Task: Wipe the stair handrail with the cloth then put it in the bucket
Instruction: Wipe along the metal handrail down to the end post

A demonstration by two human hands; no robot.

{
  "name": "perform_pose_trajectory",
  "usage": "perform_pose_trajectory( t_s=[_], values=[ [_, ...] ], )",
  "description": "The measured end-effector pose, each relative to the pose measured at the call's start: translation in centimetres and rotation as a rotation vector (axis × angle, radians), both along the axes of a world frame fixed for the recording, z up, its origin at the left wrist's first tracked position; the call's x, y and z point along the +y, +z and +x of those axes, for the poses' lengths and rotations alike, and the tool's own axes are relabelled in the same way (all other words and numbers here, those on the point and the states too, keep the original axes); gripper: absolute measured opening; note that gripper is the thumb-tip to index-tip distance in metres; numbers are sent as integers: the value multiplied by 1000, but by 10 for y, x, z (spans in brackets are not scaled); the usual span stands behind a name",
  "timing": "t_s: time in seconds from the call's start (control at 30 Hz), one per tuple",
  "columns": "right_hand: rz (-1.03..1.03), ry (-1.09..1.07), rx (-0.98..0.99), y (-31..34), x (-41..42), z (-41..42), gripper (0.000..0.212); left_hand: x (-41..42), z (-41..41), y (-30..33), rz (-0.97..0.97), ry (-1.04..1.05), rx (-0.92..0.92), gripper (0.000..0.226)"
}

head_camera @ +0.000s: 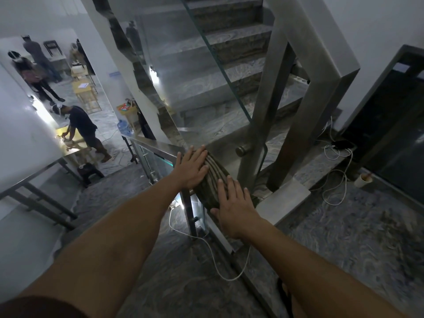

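Observation:
A dark striped cloth point(214, 180) lies draped over the corner of the steel stair handrail point(158, 148). My left hand point(191, 167) rests flat on the cloth's upper left side, fingers spread. Flat on the lower right part of the cloth lies my right hand point(231, 201), fingers spread and pointing up. Neither hand is closed around the cloth. No bucket is visible.
Glass panels point(206, 53) and steel posts point(268, 125) line the marble stairs going up ahead. White cables point(339, 171) and a phone lie on the landing at right, near a paper cup point(363, 180). People work at tables on the floor below left.

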State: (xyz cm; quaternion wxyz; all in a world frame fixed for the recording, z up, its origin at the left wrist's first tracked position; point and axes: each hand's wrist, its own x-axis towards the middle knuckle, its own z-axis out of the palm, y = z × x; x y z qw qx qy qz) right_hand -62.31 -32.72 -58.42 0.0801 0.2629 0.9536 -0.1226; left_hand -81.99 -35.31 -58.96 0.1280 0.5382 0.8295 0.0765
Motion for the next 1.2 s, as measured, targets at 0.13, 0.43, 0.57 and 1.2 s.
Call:
perform_pose_trajectory(
  t_s=[0.13,0.43,0.57,1.2],
  values=[
    [-2,21,-13,1,3,-4,80,-1,-3,0,50,15,-37,57],
    [75,114,41,6,-2,13,69,-21,21,-2,279,201,-277,57],
    [71,149,46,9,-5,27,67,-28,35,-4,325,240,-358,58],
    [161,255,185,-12,-12,121,61,-64,111,-10,281,100,-275,58]
  ],
)
